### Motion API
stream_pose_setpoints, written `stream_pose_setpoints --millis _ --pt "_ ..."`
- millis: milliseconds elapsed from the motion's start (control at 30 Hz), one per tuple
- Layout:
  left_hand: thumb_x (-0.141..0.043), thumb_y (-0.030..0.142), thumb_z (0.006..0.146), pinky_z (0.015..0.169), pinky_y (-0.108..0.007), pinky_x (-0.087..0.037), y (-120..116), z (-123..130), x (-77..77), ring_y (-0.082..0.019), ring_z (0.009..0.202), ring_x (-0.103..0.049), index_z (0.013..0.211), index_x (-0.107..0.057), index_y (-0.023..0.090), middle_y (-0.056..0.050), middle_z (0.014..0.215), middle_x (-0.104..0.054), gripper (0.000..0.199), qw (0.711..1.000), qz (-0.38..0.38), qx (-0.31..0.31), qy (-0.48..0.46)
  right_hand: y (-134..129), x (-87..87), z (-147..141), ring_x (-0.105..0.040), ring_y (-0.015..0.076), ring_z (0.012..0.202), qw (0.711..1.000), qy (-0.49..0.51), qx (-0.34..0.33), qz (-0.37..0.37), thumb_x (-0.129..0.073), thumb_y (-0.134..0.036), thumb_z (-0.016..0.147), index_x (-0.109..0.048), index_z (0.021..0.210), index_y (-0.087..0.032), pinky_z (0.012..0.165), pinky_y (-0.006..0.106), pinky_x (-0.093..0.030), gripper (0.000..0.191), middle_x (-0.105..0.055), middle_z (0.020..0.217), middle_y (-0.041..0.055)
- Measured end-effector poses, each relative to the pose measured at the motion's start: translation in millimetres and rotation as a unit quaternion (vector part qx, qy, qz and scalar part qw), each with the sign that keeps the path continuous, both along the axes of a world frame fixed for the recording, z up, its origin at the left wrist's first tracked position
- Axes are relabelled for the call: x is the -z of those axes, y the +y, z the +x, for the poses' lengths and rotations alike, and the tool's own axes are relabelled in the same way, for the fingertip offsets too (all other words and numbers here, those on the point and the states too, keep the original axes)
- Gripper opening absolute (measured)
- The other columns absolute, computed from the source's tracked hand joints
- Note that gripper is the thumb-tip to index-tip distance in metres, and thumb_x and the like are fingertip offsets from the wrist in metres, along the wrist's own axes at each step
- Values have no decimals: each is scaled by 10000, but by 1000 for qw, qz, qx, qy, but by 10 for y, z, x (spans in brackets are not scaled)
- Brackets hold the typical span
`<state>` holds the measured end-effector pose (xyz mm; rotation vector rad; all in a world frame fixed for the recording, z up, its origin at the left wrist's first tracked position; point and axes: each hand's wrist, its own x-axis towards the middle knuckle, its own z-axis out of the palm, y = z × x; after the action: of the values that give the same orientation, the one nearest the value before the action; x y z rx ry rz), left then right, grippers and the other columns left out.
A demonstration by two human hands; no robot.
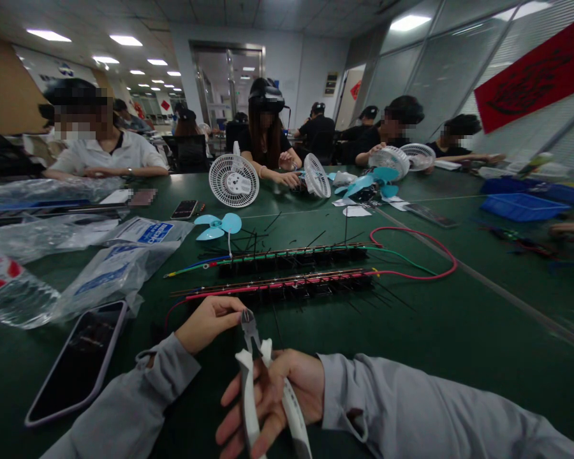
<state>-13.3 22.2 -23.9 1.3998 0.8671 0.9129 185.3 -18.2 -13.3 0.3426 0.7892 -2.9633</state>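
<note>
My right hand (280,395) holds white-handled cutting pliers (250,331), the handles spread apart and the jaws pointing away from me. My left hand (210,324) is at the pliers' tip, its thumb and forefinger pinched together; what lies between them is too small to make out. Just beyond the hands lies a black strip with a red cable (277,284) along it and thin black ties sticking out. A second strip with a green cable (291,252) runs parallel behind it.
A phone (79,360), plastic bags (119,261) and a water bottle (16,293) lie at the left. Blue fan blades (217,226) stand behind the strips. Blue trays (523,207) are at the right. Several people sit across the table with white fan grilles (234,182).
</note>
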Motion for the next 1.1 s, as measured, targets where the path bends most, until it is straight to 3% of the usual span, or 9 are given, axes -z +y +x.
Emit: stream_pose_setpoints --millis 133,267,400,500,633,867,1100 --pt "-698 294 749 681 -248 -475 8 -14 22 -141 687 -605 746 -697 117 -44 747 -682 177 1000 3 -1 -1 9 -2 3 -576 318 1045 1000 2 -4 -6 -457 -136 539 -511 1132 -63 822 366 -460 599 -588 1097 180" --pt "-701 303 745 701 -267 -483 9 -19 39 -157 708 -614 767 -703 116 -57 770 -692 189 1000 6 0 1 22 19 18 -616 285 958 1000 16 -6 -8 -437 -128 583 -529 1063 -53 743 336 -498 495 -614 945 144" --pt "-700 295 749 708 -262 -483 11 -23 55 -155 720 -618 772 -700 120 -57 779 -695 177 1000 5 2 -5 16 117 17 -634 265 892 999 32 -1 -14 -421 -142 628 -534 930 -62 653 310 -519 332 -603 830 121" --pt "-700 295 750 715 -260 -479 13 -27 72 -151 723 -617 786 -690 121 -54 787 -695 178 1000 -2 -2 -11 1 226 -3 -646 256 813 999 43 26 -20 -421 -167 613 -528 901 -66 569 292 -518 323 -601 778 124" --pt "-704 297 747 716 -265 -471 13 -28 84 -151 726 -615 836 -662 125 -50 805 -688 198 1000 -14 -12 -15 2 297 -27 -647 262 801 998 49 29 -22 -419 -186 591 -530 896 -64 529 291 -518 347 -604 772 135" --pt "-713 281 741 680 -238 -452 15 -23 71 -127 688 -600 781 -611 133 -18 741 -668 184 999 -24 -20 -33 6 261 -31 -651 259 797 998 53 29 -24 -428 -173 572 -547 886 -62 525 281 -520 354 -613 768 129" --pt "-719 301 732 679 -246 -456 17 -32 84 -132 680 -600 766 -622 128 -26 739 -672 202 999 -27 -13 -34 7 147 -7 -627 288 930 999 34 1 -7 -413 -158 601 -543 987 -59 626 318 -522 419 -629 946 165"
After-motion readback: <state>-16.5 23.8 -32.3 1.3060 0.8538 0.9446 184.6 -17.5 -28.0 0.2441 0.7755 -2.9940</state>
